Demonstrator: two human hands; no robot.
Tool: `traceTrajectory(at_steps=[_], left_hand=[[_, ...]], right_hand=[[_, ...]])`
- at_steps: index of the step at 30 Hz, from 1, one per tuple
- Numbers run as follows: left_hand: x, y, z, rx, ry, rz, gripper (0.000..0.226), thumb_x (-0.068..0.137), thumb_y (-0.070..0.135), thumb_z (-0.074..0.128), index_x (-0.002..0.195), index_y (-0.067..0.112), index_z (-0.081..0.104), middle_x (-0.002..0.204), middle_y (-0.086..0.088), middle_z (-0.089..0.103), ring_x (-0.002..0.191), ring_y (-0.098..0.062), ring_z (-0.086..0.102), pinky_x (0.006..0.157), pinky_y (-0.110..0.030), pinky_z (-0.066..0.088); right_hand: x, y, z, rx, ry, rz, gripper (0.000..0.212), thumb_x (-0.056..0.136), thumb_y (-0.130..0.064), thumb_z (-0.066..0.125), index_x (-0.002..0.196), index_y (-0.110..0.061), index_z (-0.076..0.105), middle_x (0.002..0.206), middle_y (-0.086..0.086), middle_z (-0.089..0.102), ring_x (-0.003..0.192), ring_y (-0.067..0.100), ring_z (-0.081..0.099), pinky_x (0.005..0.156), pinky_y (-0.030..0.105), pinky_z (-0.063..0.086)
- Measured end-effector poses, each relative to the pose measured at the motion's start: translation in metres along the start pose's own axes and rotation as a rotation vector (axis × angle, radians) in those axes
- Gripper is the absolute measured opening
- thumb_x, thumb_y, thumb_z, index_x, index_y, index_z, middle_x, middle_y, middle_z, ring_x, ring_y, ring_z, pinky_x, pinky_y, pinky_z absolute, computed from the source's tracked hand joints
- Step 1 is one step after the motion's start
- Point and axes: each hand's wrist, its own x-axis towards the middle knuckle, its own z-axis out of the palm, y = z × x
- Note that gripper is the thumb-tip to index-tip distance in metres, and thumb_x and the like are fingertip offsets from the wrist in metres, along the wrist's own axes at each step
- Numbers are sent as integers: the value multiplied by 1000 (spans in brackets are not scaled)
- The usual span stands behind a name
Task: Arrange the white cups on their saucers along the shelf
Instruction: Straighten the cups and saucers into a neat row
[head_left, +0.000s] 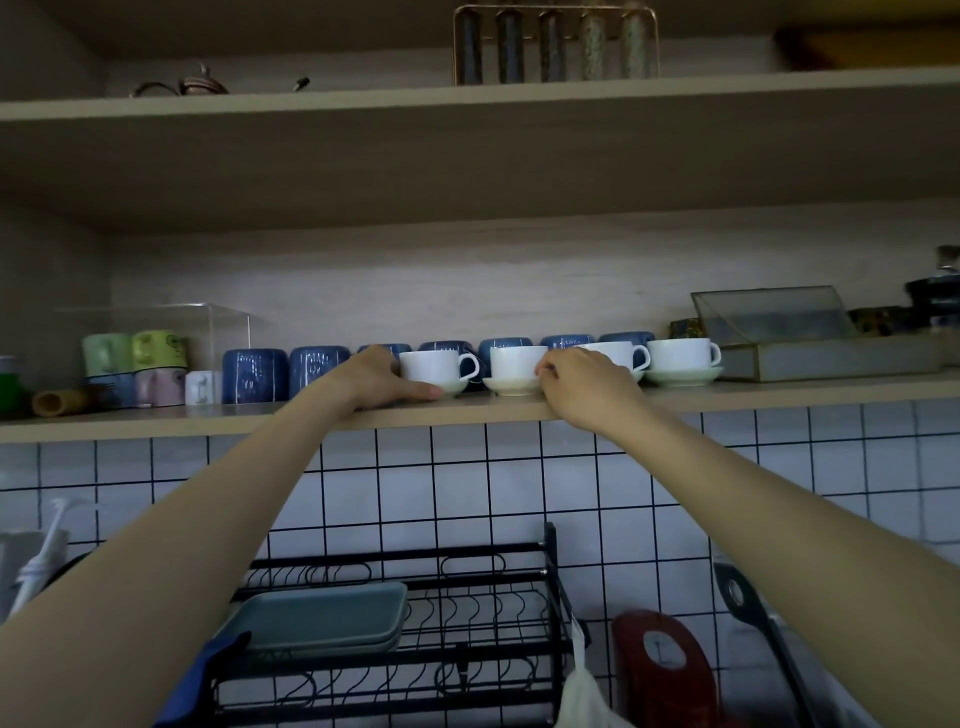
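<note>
Four glossy white ceramic cups stand on shallow white saucers in a row near the front edge of the pale wooden shelf (779, 397), ahead of a line of upturned blue glazed mugs (254, 375).

The left hand (382, 378) lies flat on the shelf, its fingers (423, 391) stretched out against the rim of the leftmost saucer (453, 387); the leftmost cup (431, 365) sits just above those fingers, handle turned away from them. They look to be pressing or steadying the saucer, not gripping it.

The right hand (587, 382) rests over the shelf edge with its fingers (545, 370) curled narrow against the side of the second cup (517, 362) and the rim of its saucer (511, 385). Whether they pinch the saucer or only touch it cannot be told. Behind this hand the third cup (618, 353) is partly hidden; the fourth cup (680, 354) and its saucer (683, 375) stand clear beyond it, next to a glass-lidded box (779, 332).

The pieces are probably light, stiff, brittle and slick-glazed, and each cup sits loose on its saucer, so a nudge at the cup could slide it off-centre or make it clink against a neighbour. The safer hold is likely low on the saucer rim, sliding cup and saucer together, or a thumb through the handle with a fingertip steadying the saucer.
</note>
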Motion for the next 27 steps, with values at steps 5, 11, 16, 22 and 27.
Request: traceTrajectory(at_steps=[5,11,16,22,27], left_hand=[[-2,-3,-1,5,7,-2,53,83,53,75,90,1,69,82,-7,58,72,-20,50,65,-30,36],[-2,4,1,17,-18,6,67,77,70,69,113,14,66,107,-6,67,95,-23,63,84,-34,47],[-1,7,7,41,-21,36,68,81,64,68,129,18,60,117,-5,66,104,-22,62,94,-37,50],[-3,7,5,25,-29,42,65,82,63,69,127,17,62,120,-6,67,110,-24,63,104,-44,49],[-5,8,7,13,-18,56,62,83,61,70,124,16,63,117,-8,68,108,-24,64,102,-43,50]], right_hand=[[-1,-1,0,2,-2,3,36,100,-24,31,116,-18,63,121,6,62,106,28,56,85,42,45],[-3,-1,-2,6,-20,3,35,100,-24,31,115,-17,62,120,6,62,105,28,56,87,43,46],[-7,1,-2,7,-8,-5,33,100,-26,31,116,-17,60,118,6,61,105,28,56,85,42,45],[-16,5,-3,-6,71,-25,31,100,-30,35,112,-16,60,112,6,63,100,30,57,80,40,43],[-24,9,-6,-7,85,-44,36,101,-40,34,108,-16,61,106,7,61,98,29,57,77,38,41]])
